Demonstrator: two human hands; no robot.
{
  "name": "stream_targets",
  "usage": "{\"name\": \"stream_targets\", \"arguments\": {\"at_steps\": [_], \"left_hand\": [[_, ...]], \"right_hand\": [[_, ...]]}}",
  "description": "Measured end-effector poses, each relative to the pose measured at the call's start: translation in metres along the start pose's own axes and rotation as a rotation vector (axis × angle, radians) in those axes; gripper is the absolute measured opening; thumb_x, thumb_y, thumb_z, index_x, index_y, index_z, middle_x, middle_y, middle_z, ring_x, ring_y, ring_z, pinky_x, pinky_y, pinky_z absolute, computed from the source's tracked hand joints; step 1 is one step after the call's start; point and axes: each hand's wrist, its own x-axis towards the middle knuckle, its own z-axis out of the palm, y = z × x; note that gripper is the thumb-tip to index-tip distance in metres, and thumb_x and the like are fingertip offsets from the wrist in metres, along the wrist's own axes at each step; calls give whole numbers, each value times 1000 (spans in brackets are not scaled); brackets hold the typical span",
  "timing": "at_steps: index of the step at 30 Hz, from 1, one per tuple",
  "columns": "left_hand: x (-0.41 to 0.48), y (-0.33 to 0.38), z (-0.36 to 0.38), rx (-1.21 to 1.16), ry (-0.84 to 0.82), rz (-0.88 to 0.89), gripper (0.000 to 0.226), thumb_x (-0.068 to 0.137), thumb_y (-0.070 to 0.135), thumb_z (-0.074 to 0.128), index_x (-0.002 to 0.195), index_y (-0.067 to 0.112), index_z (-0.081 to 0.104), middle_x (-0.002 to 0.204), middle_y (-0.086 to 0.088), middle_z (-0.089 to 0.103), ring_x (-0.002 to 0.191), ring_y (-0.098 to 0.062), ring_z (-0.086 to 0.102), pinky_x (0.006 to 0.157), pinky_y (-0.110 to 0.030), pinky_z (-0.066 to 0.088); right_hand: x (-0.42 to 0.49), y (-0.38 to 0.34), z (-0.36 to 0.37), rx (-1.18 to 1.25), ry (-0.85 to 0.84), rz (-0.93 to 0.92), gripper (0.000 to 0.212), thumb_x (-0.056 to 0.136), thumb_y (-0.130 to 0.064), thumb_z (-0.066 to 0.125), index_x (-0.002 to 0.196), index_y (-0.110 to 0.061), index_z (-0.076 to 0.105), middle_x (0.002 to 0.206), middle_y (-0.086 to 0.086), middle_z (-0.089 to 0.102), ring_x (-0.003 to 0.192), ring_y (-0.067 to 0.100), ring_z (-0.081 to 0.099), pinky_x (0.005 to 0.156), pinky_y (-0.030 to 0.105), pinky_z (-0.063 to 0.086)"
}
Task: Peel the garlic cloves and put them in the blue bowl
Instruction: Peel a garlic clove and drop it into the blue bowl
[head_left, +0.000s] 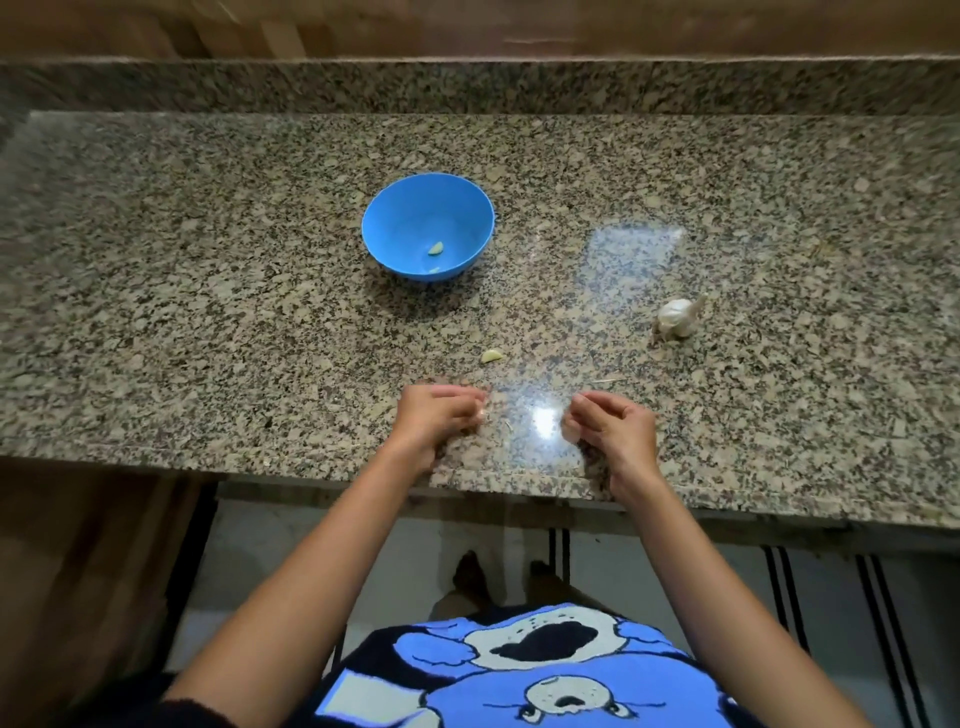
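The blue bowl (387, 208) stands on the granite counter at centre and holds a peeled garlic clove (436, 248) and a smaller piece (434, 270). Another loose clove (491, 356) lies on the counter between the bowl and my hands. The garlic head (678, 317) lies on its side to the right. My left hand (434, 418) rests near the front edge with its fingers curled, pinching a small white clove (482, 414) at the fingertips. My right hand (615, 428) is a short way to the right with its fingers curled toward the thumb; nothing shows in it.
Bits of garlic skin (605, 382) lie on the counter near my hands. The counter's front edge (519, 486) runs just under my wrists. A raised granite ledge (467, 85) borders the back. Below the counter are the floor and a striped mat (779, 582).
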Motion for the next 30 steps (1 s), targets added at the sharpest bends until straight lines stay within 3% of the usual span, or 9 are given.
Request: {"name": "stream_targets", "arguments": {"at_steps": [3, 7, 9, 11, 17, 20, 23, 26, 30], "left_hand": [[-11, -4, -32, -671, 6, -242, 18, 73, -7, 68, 91, -4, 68, 98, -22, 66, 84, -21, 66, 61, -22, 58], [-35, -27, -71, -1041, 72, -118, 44, 28, -9, 89, 67, -1, 71, 78, -14, 70, 65, -17, 69, 54, -20, 57], [-58, -46, -91, -1163, 222, -102, 19, 51, -12, 81, 61, 1, 72, 68, -9, 70, 58, -13, 68, 52, -18, 55], [-90, -69, -117, -1269, 408, -63, 32, 84, -8, 57, 57, 2, 72, 64, -7, 70, 55, -10, 67, 52, -16, 54], [-209, -167, -202, -1569, 815, 105, 23, 92, -1, 49, 79, -1, 68, 65, -8, 70, 55, -10, 67, 49, -16, 52], [-266, -222, -243, -1684, 933, 195, 29, 94, 0, 50, 75, 0, 71, 68, -9, 71, 58, -11, 68, 50, -17, 53], [-317, -270, -280, -1736, 978, 245, 14, 92, -1, 51, 88, -1, 64, 72, -10, 71, 61, -12, 69, 54, -19, 56], [-355, -310, -314, -1740, 1031, 251, 13, 88, -6, 54, 82, -3, 66, 75, -12, 70, 62, -14, 70, 60, -22, 58], [-386, -347, -349, -1748, 1068, 247, 8, 85, -7, 57, 88, -3, 64, 77, -12, 70, 65, -14, 70, 67, -23, 58]], "right_hand": [[-2, -3, 8, -48, -115, 11, 11, 82, -5, 63, 93, -5, 66, 80, 10, 70, 72, 22, 68, 67, 28, 58], [-5, 0, 47, -118, -391, 25, 14, 84, -3, 61, 96, 3, 65, 82, 13, 71, 69, 19, 68, 67, 25, 58], [-17, 11, 83, -154, -550, 63, 13, 84, 0, 61, 96, 6, 64, 74, 8, 70, 63, 14, 67, 63, 20, 56], [-41, 31, 126, -186, -719, 131, 6, 83, 3, 61, 89, 2, 63, 67, 4, 70, 58, 10, 65, 60, 18, 55], [-161, 113, 221, -407, -1100, 249, 6, 82, 3, 63, 87, 0, 61, 63, 3, 68, 53, 12, 63, 58, 22, 55], [-230, 163, 254, -490, -1159, 316, 14, 83, 6, 62, 73, -3, 58, 57, 6, 65, 46, 11, 61, 53, 20, 54], [-296, 215, 278, -549, -1190, 363, 13, 83, 6, 62, 72, -1, 58, 60, 10, 66, 48, 11, 63, 53, 18, 55], [-351, 265, 294, -567, -1158, 405, 15, 82, 7, 62, 69, 0, 59, 54, 7, 66, 48, 12, 64, 53, 18, 55], [-399, 307, 302, -623, -1164, 472, 7, 83, 9, 57, 85, 3, 60, 82, 17, 66, 55, 12, 67, 56, 20, 54]]}}
